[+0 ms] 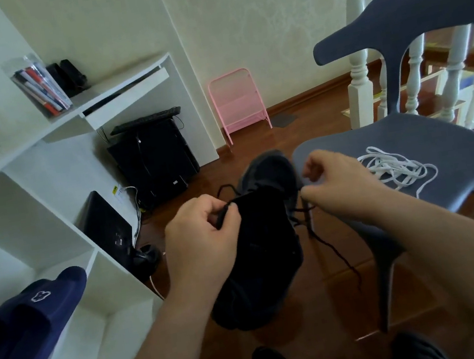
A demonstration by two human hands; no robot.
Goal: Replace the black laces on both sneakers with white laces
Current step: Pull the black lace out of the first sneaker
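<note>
My left hand (pixel 199 234) and right hand (pixel 326 179) each pinch the black lace (pixel 311 214); I should pull it out of the sneaker (pixel 269 236) evenly, one eyelet at a time.

A black fabric sneaker (pixel 259 256) is in the middle, above the brown wooden floor (pixel 333 297), between the left hand (pixel 200 240) and the right hand (pixel 334 183). A thin black lace (pixel 332 251) hangs at its right. Right of it stands a grey plastic chair (pixel 437 131); loose white flat laces (pixel 394 169) lie on its seat. At the left, dark blue slippers (pixel 27 327) lie in a white wooden shelf unit (pixel 58 206).
</note>
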